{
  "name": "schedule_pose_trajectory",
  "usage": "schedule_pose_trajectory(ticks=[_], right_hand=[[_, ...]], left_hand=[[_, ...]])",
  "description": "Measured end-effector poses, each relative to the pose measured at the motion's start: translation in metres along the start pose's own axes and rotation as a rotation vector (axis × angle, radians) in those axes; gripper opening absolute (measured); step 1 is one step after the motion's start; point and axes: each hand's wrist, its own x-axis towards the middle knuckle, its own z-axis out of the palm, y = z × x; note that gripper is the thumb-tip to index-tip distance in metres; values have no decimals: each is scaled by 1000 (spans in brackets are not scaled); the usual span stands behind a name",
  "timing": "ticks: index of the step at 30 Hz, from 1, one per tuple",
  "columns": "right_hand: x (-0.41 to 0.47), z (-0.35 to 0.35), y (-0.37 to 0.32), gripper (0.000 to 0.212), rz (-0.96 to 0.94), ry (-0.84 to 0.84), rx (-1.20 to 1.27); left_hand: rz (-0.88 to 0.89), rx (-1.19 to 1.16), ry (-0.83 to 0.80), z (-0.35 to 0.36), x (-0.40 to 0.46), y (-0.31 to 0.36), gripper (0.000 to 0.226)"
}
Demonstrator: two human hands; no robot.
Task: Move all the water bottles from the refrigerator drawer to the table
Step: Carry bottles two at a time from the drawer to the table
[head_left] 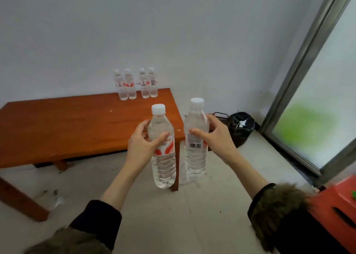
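two water bottles are in the air in front of the person, one in each hand, both upright with white caps on. the left hand has its grip wrapped round the left bottle at about label height – thumb across the front over the red and white label, fingers curled behind the shoulder of the bottle. the right hand has its grip round the right bottle in the same way, thumb lying on the front just above the barcode, fingers curled round the far side. the two bottles are just beside each other but not touching, and the right one is held a little higher.

beyond them stands the brown wooden tabletop, set against a white wall. four more bottles stand upright near its far right corner, close to the wall, in two pairs with a small gap between the pairs. the held bottles hang in front of the tabletop's near right corner, above the light tiled floor – they are not resting on anything.

on the floor to the right of the tabletop sits a black bag with a dark wire basket just beside it. a frosted window with a grey metal frame fills the right side, and a red stool shows at the lower right. both forearms come out of dark sleeves with fur-trimmed cuffs.
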Motion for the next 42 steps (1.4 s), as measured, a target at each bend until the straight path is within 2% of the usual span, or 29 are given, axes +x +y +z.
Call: schedule_pose_trajectory(ticks=[6, 20, 27, 31, 38, 42], right_hand=[[92, 65, 12, 58, 2, -80, -22], [352, 200, 48, 74, -12, -361, -187], [457, 268, 67, 73, 61, -447, -216], [507, 315, 82, 92, 66, -440, -319], [575, 370, 95, 78, 127, -430, -294], [604, 391, 106, 78, 139, -427, -252]], left_hand=[[-67, 50, 49, -34, 86, -47, 71], [-237, 253, 176, -85, 337, -134, 77], [-290, 290, 105, -114, 438, -181, 76], [-303, 300, 47, -129, 500, -215, 76], [-321, 287, -56, -142, 590, -259, 78], [-329, 243, -88, -141, 620, -277, 78]])
